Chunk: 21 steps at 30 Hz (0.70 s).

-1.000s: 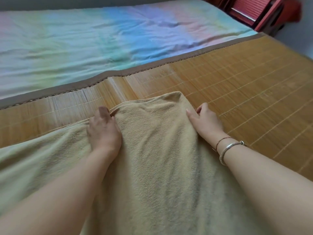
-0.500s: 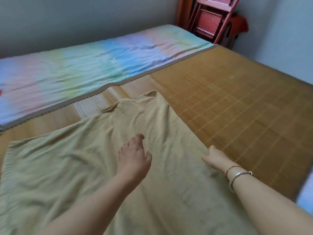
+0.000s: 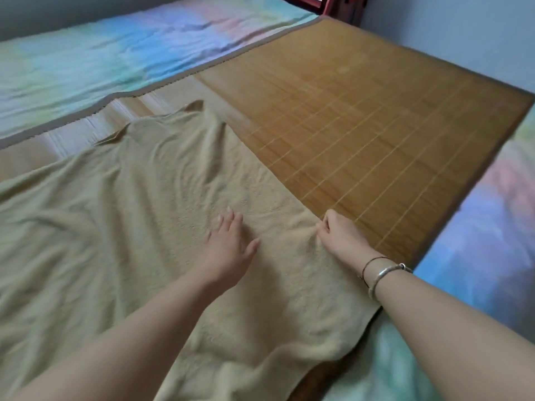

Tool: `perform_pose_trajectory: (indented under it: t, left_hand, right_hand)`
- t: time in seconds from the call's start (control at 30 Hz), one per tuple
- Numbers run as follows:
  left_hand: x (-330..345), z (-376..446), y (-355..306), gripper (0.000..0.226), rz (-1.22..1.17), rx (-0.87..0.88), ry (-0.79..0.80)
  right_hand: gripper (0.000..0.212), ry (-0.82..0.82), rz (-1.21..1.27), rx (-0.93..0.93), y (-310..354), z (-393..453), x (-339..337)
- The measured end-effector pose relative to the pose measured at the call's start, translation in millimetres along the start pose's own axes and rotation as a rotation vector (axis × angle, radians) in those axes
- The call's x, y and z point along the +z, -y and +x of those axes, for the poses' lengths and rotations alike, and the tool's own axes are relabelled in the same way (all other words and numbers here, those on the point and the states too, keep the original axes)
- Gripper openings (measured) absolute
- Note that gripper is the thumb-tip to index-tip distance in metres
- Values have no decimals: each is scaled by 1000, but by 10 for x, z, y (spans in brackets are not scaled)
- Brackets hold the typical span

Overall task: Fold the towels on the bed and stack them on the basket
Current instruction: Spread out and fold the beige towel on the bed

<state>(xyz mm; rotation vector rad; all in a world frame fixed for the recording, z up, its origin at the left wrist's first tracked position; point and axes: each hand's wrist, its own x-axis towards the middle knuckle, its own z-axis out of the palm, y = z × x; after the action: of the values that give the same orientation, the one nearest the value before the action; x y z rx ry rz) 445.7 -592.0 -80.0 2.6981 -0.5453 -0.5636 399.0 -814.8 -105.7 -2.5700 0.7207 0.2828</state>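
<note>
Under the left hand (image 3: 228, 250) lies the towel (image 3: 130, 227), right fingers (image 3: 324, 227) pinching its edge.

A bamboo mat (image 3: 362, 117) covers the bed over a pastel rainbow sheet (image 3: 115, 50). Plain grey walls (image 3: 463, 33) meet at the far corner, where dark red furniture (image 3: 327, 4) stands.

Right of the beige towel (image 3: 130, 227) the bamboo mat (image 3: 376, 125) lies bare to its far edge, open to a reaching hand. Red furniture (image 3: 327, 4) (dim, at the far corner) stands beyond it.
</note>
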Motion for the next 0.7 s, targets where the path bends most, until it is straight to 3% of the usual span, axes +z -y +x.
perform_pose_trajectory:
  t: [0.1,0.27,0.47,0.6,0.7]
  left_hand:
    - [32,190,-73,66,50,-18,-1]
    - [169,393,-320,66,323,-89,180]
    - [92,706,-573,52,284,-70,161]
    - [93,1068,-753,58,300,-93,52]
    - [105,1403,-876,60,381,-196,91]
  right_hand:
    - [18,-68,32,-3,-100,6,-35]
    - [25,104,-39,-68,-364,92,-161]
    - [30,288,286,-88,-166,455,-244]
    - [24,371,312,-146,-152,578,-131]
    - [21,358,267,-229,-183,561,-77]
